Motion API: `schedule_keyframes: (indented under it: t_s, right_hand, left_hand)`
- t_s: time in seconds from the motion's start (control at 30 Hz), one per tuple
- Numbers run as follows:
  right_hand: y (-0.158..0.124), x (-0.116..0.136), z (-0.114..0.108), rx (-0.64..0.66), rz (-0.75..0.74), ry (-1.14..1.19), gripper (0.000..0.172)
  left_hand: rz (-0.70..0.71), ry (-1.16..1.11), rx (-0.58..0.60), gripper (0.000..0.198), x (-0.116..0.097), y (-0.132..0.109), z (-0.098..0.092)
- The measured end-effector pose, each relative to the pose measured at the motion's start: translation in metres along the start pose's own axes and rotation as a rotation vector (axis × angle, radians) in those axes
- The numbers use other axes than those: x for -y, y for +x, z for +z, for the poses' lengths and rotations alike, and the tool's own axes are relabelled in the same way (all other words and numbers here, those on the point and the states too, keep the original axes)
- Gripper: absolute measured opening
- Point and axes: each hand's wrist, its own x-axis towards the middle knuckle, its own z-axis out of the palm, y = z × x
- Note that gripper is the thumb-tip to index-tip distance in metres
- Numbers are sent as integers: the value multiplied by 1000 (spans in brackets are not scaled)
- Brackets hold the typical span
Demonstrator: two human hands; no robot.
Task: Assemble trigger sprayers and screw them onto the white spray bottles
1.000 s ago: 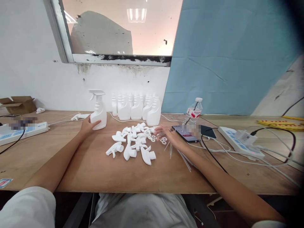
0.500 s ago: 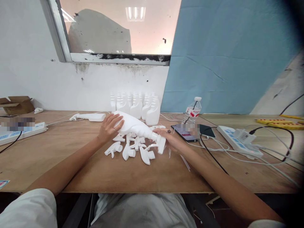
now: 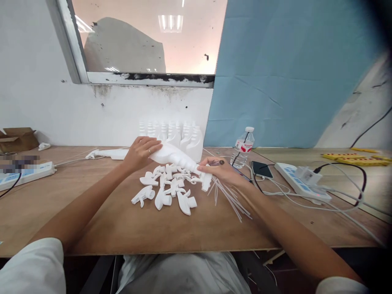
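A white spray bottle (image 3: 174,157) lies tilted between my hands, its base up to the left and its neck down to the right. My left hand (image 3: 141,153) is wrapped round the base end. At the neck, my right hand (image 3: 219,169) grips the white trigger sprayer (image 3: 206,181) that sits on the bottle; a dark pen-like item (image 3: 217,163) shows by its fingers. Several loose trigger sprayers (image 3: 184,203) lie on the table below the bottle. Thin white dip tubes (image 3: 234,202) are fanned out under my right hand.
Several white bottles (image 3: 192,141) stand upright against the wall. A bottle with a sprayer (image 3: 112,154) lies at left. To the right are a water bottle (image 3: 244,149), a phone (image 3: 261,170), a power strip (image 3: 301,183) and cables. Another power strip (image 3: 30,174) and a cardboard box (image 3: 21,139) sit far left.
My left hand has turned further over the bottle's base. The fingers of my right hand have shifted onto the sprayer at the neck. The view has moved slightly, showing more of the dip tubes.
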Motion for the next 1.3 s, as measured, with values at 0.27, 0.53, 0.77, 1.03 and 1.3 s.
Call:
schedule_keyframes:
  t_s: [0.27, 0.53, 0.77, 1.03, 1.3]
  right_hand:
    - [4, -9, -22, -219, -622, -702, 17]
    - [4, -23, -51, -486, -811, -1047, 29]
    - [7, -38, -66, -864, -649, -717, 26]
    - [9, -49, -74, -998, -502, -282, 33]
    - [17, -61, -74, -830, -307, -41, 42]
  left_hand:
    - [-232, -217, 424, 45, 2, 52, -20]
    - [-757, -842, 374, 48, 52, 31, 20]
    - [-923, -927, 172, 63, 53, -4, 103]
    - [-934, -900, 143, 58, 52, -4, 147]
    - [-940, -842, 187, 40, 37, 12, 170]
